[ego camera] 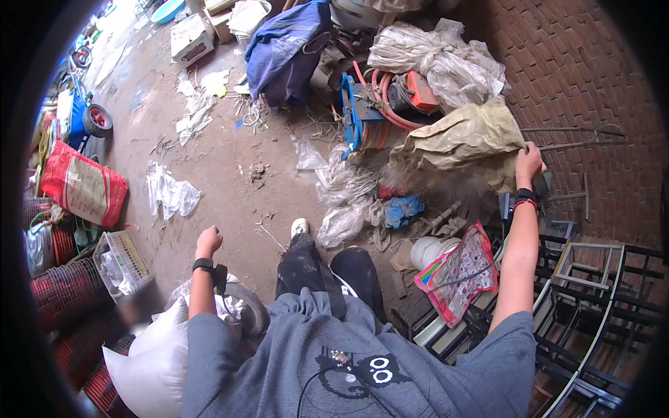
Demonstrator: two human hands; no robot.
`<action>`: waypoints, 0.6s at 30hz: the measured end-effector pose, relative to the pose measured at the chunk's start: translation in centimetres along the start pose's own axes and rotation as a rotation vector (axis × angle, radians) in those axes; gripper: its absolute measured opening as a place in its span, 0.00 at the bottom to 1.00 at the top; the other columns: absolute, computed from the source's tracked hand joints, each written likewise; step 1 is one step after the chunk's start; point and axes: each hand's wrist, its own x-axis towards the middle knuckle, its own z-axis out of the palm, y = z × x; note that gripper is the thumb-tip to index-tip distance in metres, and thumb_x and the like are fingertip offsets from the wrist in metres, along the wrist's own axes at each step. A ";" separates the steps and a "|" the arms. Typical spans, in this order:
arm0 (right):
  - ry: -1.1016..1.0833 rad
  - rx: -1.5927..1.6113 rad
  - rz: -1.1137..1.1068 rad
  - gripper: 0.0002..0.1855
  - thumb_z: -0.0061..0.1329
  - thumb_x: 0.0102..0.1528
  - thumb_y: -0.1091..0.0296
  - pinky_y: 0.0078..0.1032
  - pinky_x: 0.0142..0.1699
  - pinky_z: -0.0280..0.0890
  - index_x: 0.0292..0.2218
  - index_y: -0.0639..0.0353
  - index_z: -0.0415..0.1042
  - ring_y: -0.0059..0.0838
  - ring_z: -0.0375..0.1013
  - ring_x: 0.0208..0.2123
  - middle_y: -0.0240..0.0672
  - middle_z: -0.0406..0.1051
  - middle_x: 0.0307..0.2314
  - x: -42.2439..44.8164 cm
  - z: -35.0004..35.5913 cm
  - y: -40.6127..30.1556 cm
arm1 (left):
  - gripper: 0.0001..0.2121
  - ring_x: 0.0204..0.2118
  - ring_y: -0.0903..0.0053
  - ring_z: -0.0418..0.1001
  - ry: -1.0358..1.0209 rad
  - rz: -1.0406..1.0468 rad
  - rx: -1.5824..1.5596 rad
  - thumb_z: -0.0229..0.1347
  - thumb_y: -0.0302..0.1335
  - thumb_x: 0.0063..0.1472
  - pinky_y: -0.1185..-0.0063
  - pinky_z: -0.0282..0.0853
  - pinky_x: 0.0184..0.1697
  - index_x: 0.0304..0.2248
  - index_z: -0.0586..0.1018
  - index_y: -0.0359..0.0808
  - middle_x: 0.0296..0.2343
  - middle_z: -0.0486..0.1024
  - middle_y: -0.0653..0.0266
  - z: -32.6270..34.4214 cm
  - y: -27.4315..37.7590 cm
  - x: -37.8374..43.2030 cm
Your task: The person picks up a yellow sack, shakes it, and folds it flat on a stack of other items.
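My right hand (530,162) grips one end of a dusty yellowish woven sack (465,138), which stretches out to the left above the clutter. The sack's lower edge is blurred, and dust seems to hang beneath it. Just beyond the sack, a blue-framed reel (358,112) stands beside a coil of pink hose (387,99) and an orange-red box-shaped part (421,90). My left hand (209,240) is curled over the floor, and I see nothing in it. Crumpled clear plastic sheeting (342,198) and a blue crumpled bag (402,211) lie on the ground between the hands.
Metal frames (580,292) crowd the right side below a brick wall (564,78). A pink-edged printed bag (462,277) rests near them. At left are a plastic crate (125,261), a red woven sack (83,183) and a stuffed white sack (151,360). A purple-blue cloth (287,52) drapes something ahead.
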 end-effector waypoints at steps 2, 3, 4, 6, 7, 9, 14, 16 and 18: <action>0.001 0.075 0.013 0.09 0.43 0.41 0.66 0.35 0.36 0.55 0.29 0.51 0.67 0.36 0.65 0.33 0.35 0.67 0.27 -0.2 0.4 -0.5 | 0.13 0.36 0.61 0.68 -0.023 -0.061 -0.016 0.50 0.32 0.46 0.71 0.64 0.38 0.32 0.71 0.35 0.31 0.71 0.51 0.9 -1.8 -1.8; 0.001 0.114 0.016 0.09 0.43 0.41 0.66 0.36 0.35 0.56 0.28 0.51 0.67 0.37 0.65 0.32 0.35 0.67 0.27 -0.3 0.0 -1.2 | 0.13 0.36 0.61 0.68 -0.026 -0.082 -0.039 0.50 0.32 0.45 0.71 0.64 0.38 0.32 0.72 0.35 0.31 0.70 0.51 1.3 -2.3 -2.8; -0.142 0.129 -0.044 0.11 0.45 0.39 0.65 0.35 0.36 0.58 0.29 0.51 0.67 0.38 0.66 0.32 0.37 0.68 0.26 0.1 -1.3 -1.9 | 0.13 0.36 0.61 0.68 -0.030 -0.102 -0.061 0.50 0.31 0.45 0.71 0.64 0.38 0.32 0.72 0.35 0.31 0.70 0.51 1.7 -2.6 -3.6; 0.017 0.261 0.021 0.10 0.45 0.39 0.66 0.33 0.35 0.59 0.28 0.52 0.68 0.39 0.67 0.31 0.38 0.68 0.25 0.7 -1.3 -1.4 | 0.13 0.36 0.61 0.68 -0.057 -0.085 -0.099 0.51 0.31 0.44 0.71 0.64 0.38 0.31 0.73 0.34 0.30 0.70 0.50 2.4 -2.5 -4.2; 0.097 0.326 0.056 0.10 0.45 0.39 0.66 0.32 0.35 0.59 0.28 0.53 0.68 0.39 0.67 0.30 0.39 0.68 0.24 0.8 -1.1 -1.1 | 0.13 0.35 0.61 0.68 -0.070 -0.074 -0.116 0.51 0.31 0.44 0.72 0.64 0.38 0.31 0.73 0.34 0.30 0.70 0.49 2.7 -2.3 -4.2; -0.111 0.312 -0.013 0.09 0.45 0.39 0.70 0.31 0.33 0.60 0.28 0.54 0.68 0.37 0.67 0.28 0.37 0.68 0.23 0.8 -1.9 -1.8 | 0.12 0.35 0.60 0.69 -0.127 0.001 -0.102 0.50 0.30 0.44 0.71 0.64 0.38 0.29 0.73 0.33 0.29 0.71 0.49 2.8 -0.9 -3.5; 0.012 0.386 -0.023 0.10 0.47 0.39 0.68 0.27 0.32 0.61 0.29 0.53 0.68 0.35 0.69 0.28 0.38 0.69 0.23 1.0 -5.3 -4.0 | 0.12 0.33 0.58 0.68 0.020 0.176 -0.117 0.46 0.30 0.46 0.70 0.64 0.37 0.29 0.73 0.31 0.28 0.71 0.48 1.3 4.7 0.0; -0.059 0.393 -0.128 0.10 0.47 0.39 0.69 0.26 0.31 0.61 0.29 0.55 0.69 0.33 0.68 0.26 0.37 0.68 0.21 1.1 -5.4 -3.6 | 0.12 0.34 0.59 0.68 0.077 0.211 -0.158 0.46 0.31 0.47 0.69 0.64 0.37 0.30 0.72 0.32 0.28 0.71 0.49 -1.6 8.6 0.0; -0.018 0.503 -0.088 0.10 0.47 0.39 0.70 0.25 0.31 0.61 0.28 0.57 0.69 0.30 0.68 0.24 0.35 0.68 0.20 1.7 -5.6 -3.5 | 0.13 0.34 0.60 0.69 0.096 0.330 -0.095 0.47 0.32 0.47 0.69 0.64 0.35 0.31 0.71 0.34 0.29 0.71 0.50 -3.0 10.8 1.2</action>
